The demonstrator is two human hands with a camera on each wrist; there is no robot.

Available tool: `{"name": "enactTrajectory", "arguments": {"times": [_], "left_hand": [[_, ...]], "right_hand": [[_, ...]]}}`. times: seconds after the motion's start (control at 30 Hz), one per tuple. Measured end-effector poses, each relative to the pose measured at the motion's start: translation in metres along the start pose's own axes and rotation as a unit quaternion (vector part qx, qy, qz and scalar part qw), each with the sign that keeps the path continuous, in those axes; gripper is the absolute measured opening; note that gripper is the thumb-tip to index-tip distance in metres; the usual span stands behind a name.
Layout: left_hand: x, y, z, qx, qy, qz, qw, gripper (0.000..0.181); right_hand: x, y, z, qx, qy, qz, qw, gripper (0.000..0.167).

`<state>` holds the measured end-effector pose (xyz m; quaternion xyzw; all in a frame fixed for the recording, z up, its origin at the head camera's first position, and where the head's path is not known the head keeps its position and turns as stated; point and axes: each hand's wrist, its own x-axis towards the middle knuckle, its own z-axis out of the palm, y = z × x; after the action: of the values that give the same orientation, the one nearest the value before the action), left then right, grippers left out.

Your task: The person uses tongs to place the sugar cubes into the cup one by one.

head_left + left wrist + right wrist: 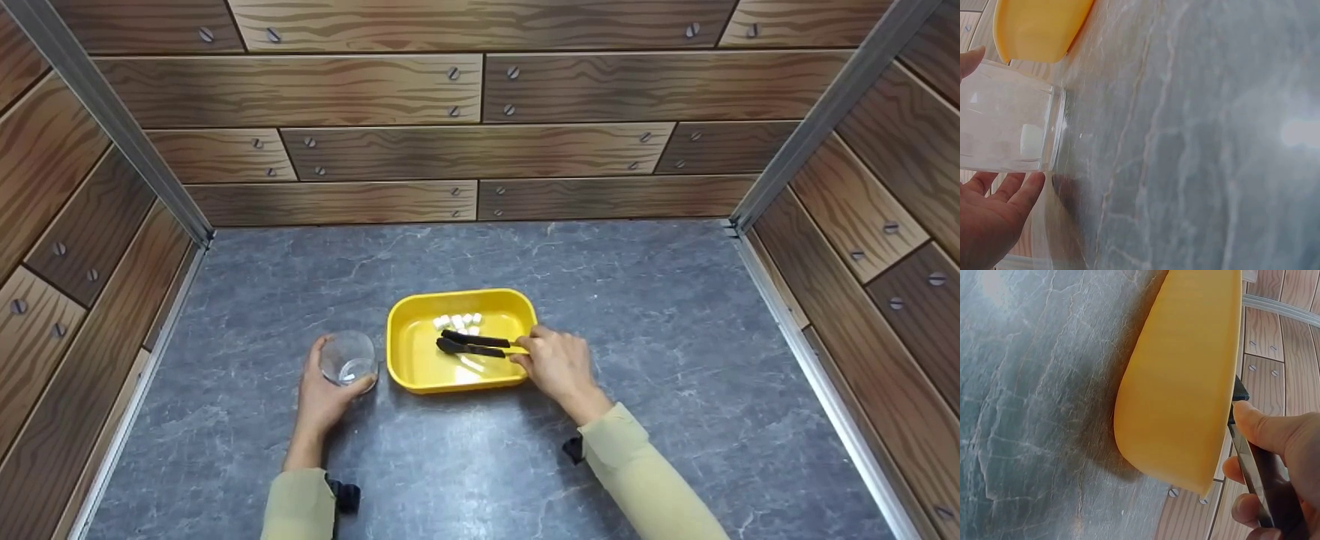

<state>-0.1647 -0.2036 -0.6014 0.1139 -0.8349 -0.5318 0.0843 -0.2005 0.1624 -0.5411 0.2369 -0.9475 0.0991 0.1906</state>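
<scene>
My left hand (322,405) holds a clear cup (346,352) upright on the table, thumb on one side and fingers on the other. Inside, near its bottom, lies a white cube (1031,140). To the cup's right is a yellow tray (457,388) with several white cubes (458,321) toward its back. My right hand (559,367), at the tray's right rim, grips a pair of tongs (472,349) with black tips. Those tips reach over the tray, left of the hand and just in front of the cubes; whether they touch anything is unclear.
The grey marbled tabletop (660,322) surrounds the tray and cup. Wood-patterned panels (375,154) stand at the back and both sides, with metal strips (817,382) along the side edges.
</scene>
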Motion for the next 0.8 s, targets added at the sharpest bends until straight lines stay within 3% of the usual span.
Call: {"name": "enactTrajectory", "arguments": {"times": [0.8], "left_hand": [[0.0015, -0.0009, 0.0, -0.003, -0.002, -0.004, 1.0, 0.105]], "right_hand": [[-0.0019, -0.0012, -0.0028, 0.033, 0.002, 0.024, 0.9992, 0.024]]}}
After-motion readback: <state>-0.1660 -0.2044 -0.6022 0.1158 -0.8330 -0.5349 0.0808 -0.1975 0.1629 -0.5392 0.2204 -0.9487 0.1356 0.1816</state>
